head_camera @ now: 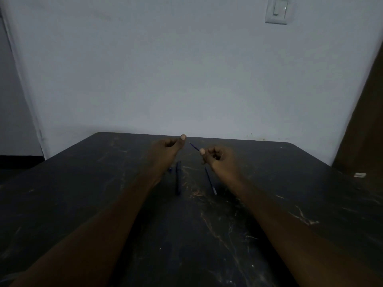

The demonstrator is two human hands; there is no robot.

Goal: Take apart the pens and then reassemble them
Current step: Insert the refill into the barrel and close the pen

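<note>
Pinching thin refill (194,147) in right hand (215,156); left hand (170,145) curled, contents unclear; barrel (177,177), second refill (210,181) on worktop (83,183).

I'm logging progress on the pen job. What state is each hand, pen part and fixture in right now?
right hand: raised, pinching a thin blue refill
left hand: raised, curled, contents not visible
dark pen barrel: lying on the table
second thin refill: lying on the table, apart from the barrel
wall switch: position unclear

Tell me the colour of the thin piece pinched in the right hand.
Blue: the thin refill sticking out of the right hand toward the left hand, in the dim head view.
</note>
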